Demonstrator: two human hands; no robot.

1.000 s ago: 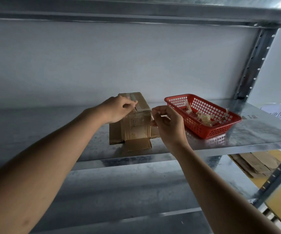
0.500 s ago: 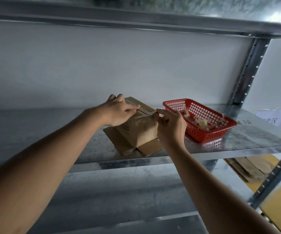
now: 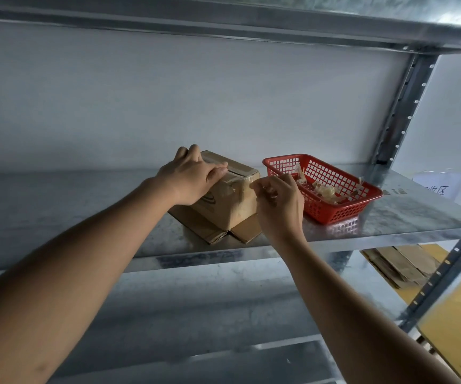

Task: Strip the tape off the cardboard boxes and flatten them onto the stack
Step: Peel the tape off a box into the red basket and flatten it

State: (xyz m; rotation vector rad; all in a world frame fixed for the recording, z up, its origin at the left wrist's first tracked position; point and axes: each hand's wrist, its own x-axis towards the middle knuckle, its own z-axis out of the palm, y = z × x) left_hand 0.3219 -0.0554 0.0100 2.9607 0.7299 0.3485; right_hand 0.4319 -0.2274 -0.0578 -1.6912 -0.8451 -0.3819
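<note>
Galvanised steel shelving (image 3: 390, 220) fills the view, its dull grey sheet mottled and faintly reflective, with a perforated upright (image 3: 401, 106) at the right and a plain pale wall (image 3: 168, 92) behind. On the middle shelf sits a red plastic basket (image 3: 334, 212), rectangular with a lattice of small square holes; inside it lie crumpled, translucent yellowish scraps of tape (image 3: 324, 191). Just left of the basket, not touching it, stands a small brown cardboard box (image 3: 240, 209), its bottom flaps splayed flat on the metal. Clear tape (image 3: 234, 187) runs across its top and down the near end, wrinkled and glossy. The left hand (image 3: 190, 181) rests over the box top, fingers curved down onto it and thumb lying along the taped seam. The right hand (image 3: 279, 200) is at the box's upper right corner, thumb and fingertips pinched together on the tape's end. Below the shelf at the right, flattened cardboard sheets (image 3: 401, 264) lie stacked on a yellow surface (image 3: 456, 322).
</note>
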